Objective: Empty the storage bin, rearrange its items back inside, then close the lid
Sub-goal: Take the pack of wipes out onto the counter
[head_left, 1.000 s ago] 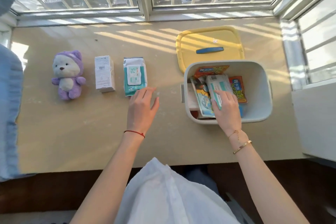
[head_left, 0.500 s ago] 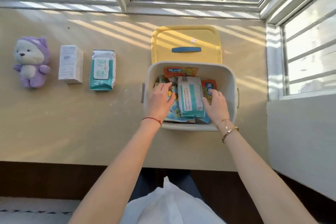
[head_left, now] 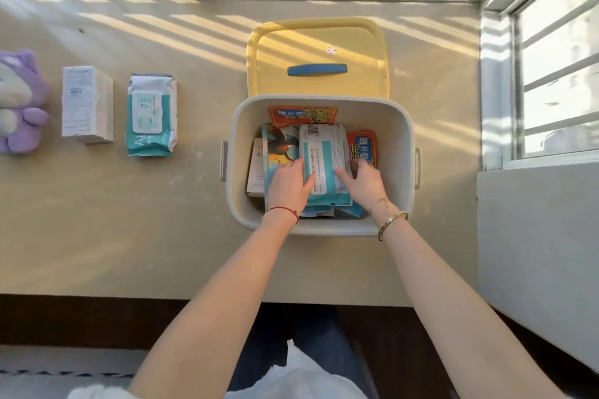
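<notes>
Storage bin (head_left: 402,139), lid (head_left: 317,42) off behind it, near ledge's (head_left: 194,236) right edge. Inside: wipes pack (head_left: 321,159) uppermost; left hand (head_left: 288,186) and right hand (head_left: 364,183) clasp its sides, fingers curled. Bare ledge left of bin up to second wipes pack (head_left: 151,115), box (head_left: 87,104), plush (head_left: 19,100).

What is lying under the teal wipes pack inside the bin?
Under the teal wipes pack in the bin, a blue picture packet and an orange packet stick out. Anything deeper is covered.
</notes>
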